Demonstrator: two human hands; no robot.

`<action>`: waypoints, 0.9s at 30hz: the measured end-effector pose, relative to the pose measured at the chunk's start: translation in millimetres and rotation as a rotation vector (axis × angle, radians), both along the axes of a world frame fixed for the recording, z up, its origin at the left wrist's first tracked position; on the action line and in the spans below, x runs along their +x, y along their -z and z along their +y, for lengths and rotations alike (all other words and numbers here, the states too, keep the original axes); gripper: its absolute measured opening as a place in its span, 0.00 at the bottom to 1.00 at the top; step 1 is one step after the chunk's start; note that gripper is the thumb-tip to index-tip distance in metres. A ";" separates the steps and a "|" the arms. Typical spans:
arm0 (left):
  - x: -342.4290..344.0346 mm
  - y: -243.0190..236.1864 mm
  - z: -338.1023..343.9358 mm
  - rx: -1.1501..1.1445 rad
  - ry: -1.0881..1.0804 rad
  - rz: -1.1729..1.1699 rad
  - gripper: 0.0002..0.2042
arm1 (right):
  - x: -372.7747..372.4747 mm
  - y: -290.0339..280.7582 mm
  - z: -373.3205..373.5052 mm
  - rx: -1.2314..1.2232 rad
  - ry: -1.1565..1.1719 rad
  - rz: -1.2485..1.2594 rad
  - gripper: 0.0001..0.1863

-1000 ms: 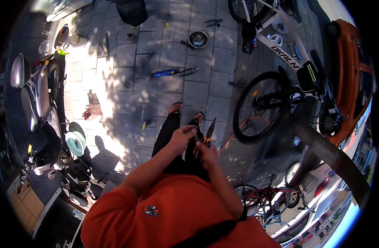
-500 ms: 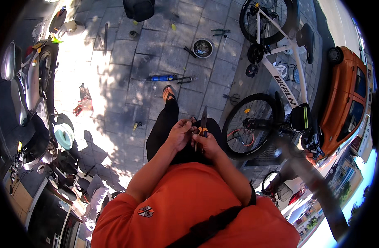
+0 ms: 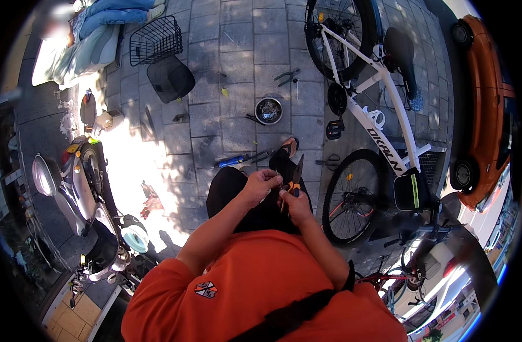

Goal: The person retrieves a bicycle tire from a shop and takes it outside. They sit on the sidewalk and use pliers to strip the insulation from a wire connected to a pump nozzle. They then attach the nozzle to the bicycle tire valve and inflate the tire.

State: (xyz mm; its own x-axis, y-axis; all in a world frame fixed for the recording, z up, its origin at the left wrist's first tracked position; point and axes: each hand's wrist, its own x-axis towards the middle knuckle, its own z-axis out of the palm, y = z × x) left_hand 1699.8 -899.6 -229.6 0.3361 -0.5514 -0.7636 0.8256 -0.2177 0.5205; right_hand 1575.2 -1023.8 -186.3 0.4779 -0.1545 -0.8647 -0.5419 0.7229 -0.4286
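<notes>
Low over my lap, my two hands are close together. My right hand [image 3: 297,206] is closed round a pair of long-nosed pliers [image 3: 295,187] with orange and black handles, their dark jaws pointing away from me. The fingertips of my left hand [image 3: 262,186] are pinched together beside the pliers. Something small and thin seems to be between them, too fine to make out. On the paving beyond my knees lies a blue tool [image 3: 231,161], partly hidden by my leg.
At the right a white bicycle [image 3: 380,128] stands near an orange car [image 3: 483,108]. Ahead are a bowl of small parts [image 3: 269,111], green-handled pliers [image 3: 287,77] and a wire basket [image 3: 156,40]. A scooter [image 3: 73,182] is parked at the left; a person's legs [image 3: 113,17] show at the far left.
The view has swung upward, bringing in the wire basket and the person's legs. My left leg is drawn in, and my right foot shows. Both hands keep their grips close together.
</notes>
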 end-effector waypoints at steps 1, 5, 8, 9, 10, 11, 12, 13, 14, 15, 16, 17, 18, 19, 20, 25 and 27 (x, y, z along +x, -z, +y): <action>7.2 3.0 -19.0 0.008 0.051 -0.014 0.10 | 4.3 3.5 -12.2 -0.063 0.015 0.010 0.05; 54.3 24.7 -88.1 0.073 0.299 0.041 0.17 | 4.3 27.6 -53.9 -0.455 -0.076 0.138 0.08; 123.0 71.9 -134.1 0.206 0.458 -0.027 0.21 | -7.0 59.0 -58.1 -0.846 -0.200 0.299 0.10; 145.6 113.1 -142.1 0.251 0.502 -0.124 0.22 | -5.0 62.4 -55.5 -0.835 -0.182 0.372 0.10; 165.9 159.1 -147.7 0.341 0.508 -0.340 0.22 | 2.0 63.3 -52.2 -0.832 -0.166 0.442 0.10; 187.2 202.2 -156.5 0.426 0.498 -0.555 0.23 | 7.9 68.6 -50.4 -0.833 -0.160 0.508 0.11; 214.4 234.8 -174.2 0.468 0.534 -0.624 0.23 | 9.5 80.5 -42.4 -0.854 -0.162 0.579 0.11; 240.1 268.5 -192.1 0.515 0.562 -0.690 0.24 | 10.0 94.3 -32.4 -0.874 -0.173 0.645 0.11; 265.0 307.5 -209.4 0.541 0.602 -0.764 0.22 | 17.5 108.3 -18.3 -0.908 -0.157 0.691 0.10; 280.4 346.9 -223.7 0.569 0.641 -0.826 0.21 | 23.4 116.2 -6.7 -0.937 -0.152 0.744 0.10; 291.7 380.8 -239.2 0.608 0.681 -0.870 0.19 | 31.6 118.5 1.3 -0.833 -0.153 0.797 0.09; 306.2 412.0 -252.6 0.649 0.716 -0.918 0.18 | 41.7 120.3 6.3 -0.730 -0.154 0.842 0.09; 320.7 444.0 -264.6 0.646 0.774 -0.949 0.17 | 46.1 126.7 14.9 -0.800 -0.158 0.827 0.08; 328.5 477.1 -269.8 0.642 0.837 -0.976 0.17 | 48.6 130.6 24.0 -0.865 -0.164 0.815 0.07; 329.3 507.5 -277.0 0.625 0.912 -1.002 0.16 | 57.1 132.1 28.3 -0.835 -0.155 0.856 0.06; 322.0 597.1 -308.6 0.657 0.980 -1.171 0.17 | 90.3 144.4 36.1 -0.744 -0.075 0.986 0.06; 328.3 616.8 -310.4 0.646 1.045 -1.203 0.16 | 99.7 150.0 34.7 -0.789 -0.096 0.965 0.06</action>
